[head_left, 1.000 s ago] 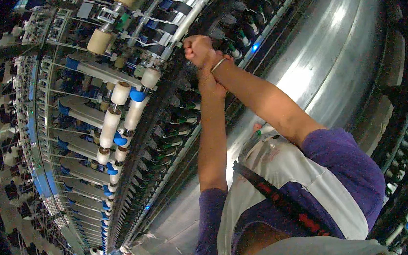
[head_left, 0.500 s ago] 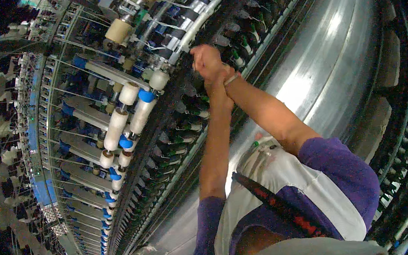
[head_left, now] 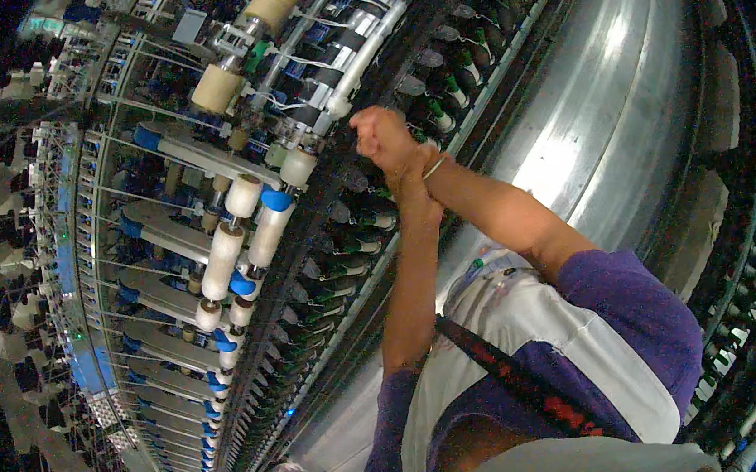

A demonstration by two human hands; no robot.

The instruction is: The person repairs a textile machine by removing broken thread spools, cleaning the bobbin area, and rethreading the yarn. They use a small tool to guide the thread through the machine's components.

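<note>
In front of a spinning frame, my two arms meet at the wrists. My right hand has its fingers curled in, close to the row of bobbins on the spindles; whether anything lies inside the fingers is hidden. A pale band circles my right wrist. My left hand is closed around that wrist from the near side, its fingers partly hidden. Green-and-white bobbins stand just right of my right hand. White rollers, some with blue end pieces, lie to the left of it.
Drafting arms run in a long row down the left. Tan rollers sit at the upper left. A shiny metal surface curves along the right, with more machinery at the far right edge. A dark strap hangs across my front.
Both hands, still joined at the wrist, sit slightly lower in the view. The machine has shifted a little in the picture. The grip looks the same.
</note>
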